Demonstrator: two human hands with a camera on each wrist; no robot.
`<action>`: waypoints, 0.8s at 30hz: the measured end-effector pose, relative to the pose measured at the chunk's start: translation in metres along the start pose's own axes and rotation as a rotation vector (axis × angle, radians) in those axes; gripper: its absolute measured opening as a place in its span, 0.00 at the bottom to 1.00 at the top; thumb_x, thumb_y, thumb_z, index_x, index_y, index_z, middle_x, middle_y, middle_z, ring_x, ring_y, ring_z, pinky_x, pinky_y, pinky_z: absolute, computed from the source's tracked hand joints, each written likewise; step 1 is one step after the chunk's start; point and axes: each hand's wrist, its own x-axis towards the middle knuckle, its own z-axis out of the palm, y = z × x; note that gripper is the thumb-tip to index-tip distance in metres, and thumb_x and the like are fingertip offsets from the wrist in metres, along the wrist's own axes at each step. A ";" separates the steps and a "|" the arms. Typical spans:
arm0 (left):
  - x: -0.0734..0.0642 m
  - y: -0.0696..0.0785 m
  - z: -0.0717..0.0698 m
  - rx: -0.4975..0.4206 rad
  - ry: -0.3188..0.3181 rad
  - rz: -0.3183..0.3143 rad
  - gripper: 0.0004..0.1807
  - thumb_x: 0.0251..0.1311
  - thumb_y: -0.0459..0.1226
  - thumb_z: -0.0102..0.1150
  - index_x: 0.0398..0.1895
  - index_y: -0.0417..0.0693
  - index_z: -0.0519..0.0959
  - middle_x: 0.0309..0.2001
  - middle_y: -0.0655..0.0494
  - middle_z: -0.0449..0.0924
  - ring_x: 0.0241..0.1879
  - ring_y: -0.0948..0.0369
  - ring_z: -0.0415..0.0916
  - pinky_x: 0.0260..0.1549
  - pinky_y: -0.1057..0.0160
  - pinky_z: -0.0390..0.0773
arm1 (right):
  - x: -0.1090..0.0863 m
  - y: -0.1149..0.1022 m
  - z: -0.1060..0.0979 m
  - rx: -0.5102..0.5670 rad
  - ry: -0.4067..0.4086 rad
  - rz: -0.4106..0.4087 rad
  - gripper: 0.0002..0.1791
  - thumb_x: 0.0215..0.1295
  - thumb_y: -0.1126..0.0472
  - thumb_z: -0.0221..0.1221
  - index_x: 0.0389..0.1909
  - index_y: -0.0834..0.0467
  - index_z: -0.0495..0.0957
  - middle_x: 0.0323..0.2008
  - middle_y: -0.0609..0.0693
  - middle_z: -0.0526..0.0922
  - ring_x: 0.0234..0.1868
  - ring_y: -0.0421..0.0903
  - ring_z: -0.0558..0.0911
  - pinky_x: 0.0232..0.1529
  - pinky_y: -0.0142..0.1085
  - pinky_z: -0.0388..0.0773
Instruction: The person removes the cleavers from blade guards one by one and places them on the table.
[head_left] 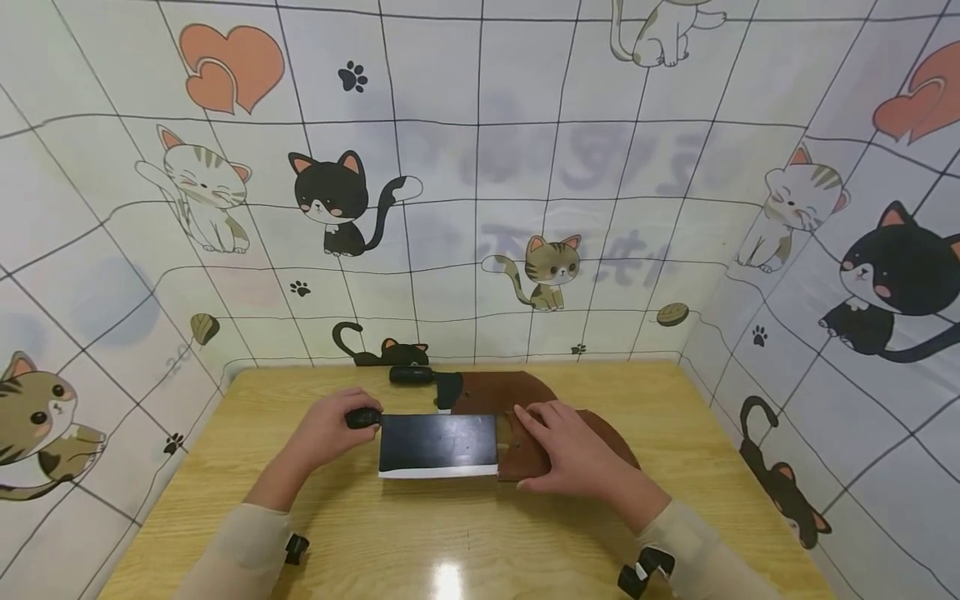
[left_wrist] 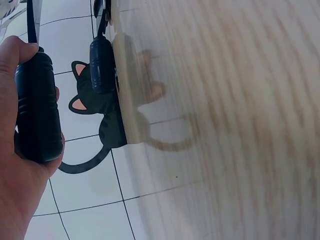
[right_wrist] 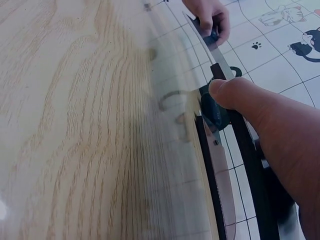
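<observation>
My left hand [head_left: 336,425] grips the ribbed black handle [left_wrist: 37,107] of a cleaver [head_left: 438,442]. Its broad dark blade has a bright lower edge and points to the right. At the blade's far end is the mouth of a brown sheath [head_left: 611,437], which my right hand [head_left: 558,450] holds between thumb and fingers. Seen from the right wrist, the thumb presses the sheath's dark edge [right_wrist: 250,170], and the blade [right_wrist: 202,40] runs from there toward the left hand. Cleaver and sheath are held above the table.
Behind them, a second brown sheath [head_left: 517,385] lies at the back of the wooden table [head_left: 360,542], with a black-handled knife [head_left: 411,375] protruding leftward from it. Cloth walls [head_left: 450,167] printed with cats enclose the table at the back and both sides.
</observation>
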 end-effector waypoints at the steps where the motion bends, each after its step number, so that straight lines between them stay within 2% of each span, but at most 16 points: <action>1: -0.001 -0.001 0.000 0.005 0.000 0.000 0.17 0.61 0.37 0.81 0.52 0.54 0.91 0.49 0.66 0.86 0.46 0.58 0.83 0.46 0.49 0.84 | 0.000 0.000 0.000 0.001 0.000 0.000 0.67 0.57 0.25 0.76 0.89 0.53 0.59 0.75 0.55 0.70 0.75 0.58 0.69 0.72 0.61 0.71; 11: -0.005 -0.006 -0.004 0.051 -0.001 -0.005 0.17 0.60 0.38 0.82 0.52 0.54 0.90 0.48 0.67 0.86 0.44 0.58 0.82 0.45 0.49 0.84 | -0.006 0.010 0.000 -0.026 -0.038 0.027 0.68 0.55 0.26 0.78 0.88 0.56 0.61 0.78 0.58 0.68 0.78 0.61 0.66 0.75 0.62 0.68; 16: -0.008 -0.011 -0.006 0.056 0.003 -0.018 0.17 0.59 0.37 0.82 0.52 0.53 0.91 0.48 0.66 0.87 0.45 0.57 0.83 0.45 0.48 0.84 | -0.011 0.017 0.002 -0.020 -0.044 0.005 0.67 0.57 0.26 0.77 0.87 0.58 0.62 0.78 0.60 0.68 0.76 0.62 0.68 0.72 0.63 0.71; 24: -0.012 -0.020 -0.010 0.056 -0.008 -0.054 0.17 0.60 0.37 0.82 0.52 0.54 0.91 0.48 0.65 0.86 0.45 0.57 0.83 0.46 0.48 0.83 | -0.018 0.025 0.006 -0.013 -0.030 -0.026 0.63 0.57 0.27 0.78 0.85 0.58 0.66 0.75 0.58 0.71 0.73 0.60 0.70 0.69 0.60 0.74</action>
